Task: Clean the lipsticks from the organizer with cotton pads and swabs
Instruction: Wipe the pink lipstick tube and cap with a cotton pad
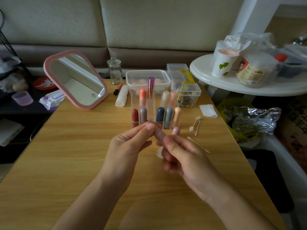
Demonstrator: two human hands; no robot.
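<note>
Both hands are up over the middle of the table (pixel 74 146), sharing one pink lipstick (pixel 157 132). The left hand (pixel 131 143) pinches its upper end between thumb and fingertips. The right hand (pixel 181 155) has its fingers curled round the lower end, so the tube sits tilted between them. There's a scrap of white pad (pixel 159 153) showing just under the right fingers; I can't tell whether it's held or lying on the wood.

Just behind the hands, towards the far edge, stands the clear organizer (pixel 137 97), its slots filled with upright lipsticks in red, coral, navy, grey-blue, peach and cream, plus a tall purple metallic one. A rounded pink cap (pixel 176 130) peeks out just in front of the organizer, by the right hand.

Out near the right edge lies a small heap of swabs (pixel 195 124), with a folded cotton pad (pixel 208 110) beyond it. A single swab (pixel 198 145) lies slantwise beside the right hand.

At the far left corner leans a pink-framed mirror (pixel 74 78), with a glass jar (pixel 115 71) beside it.
</note>
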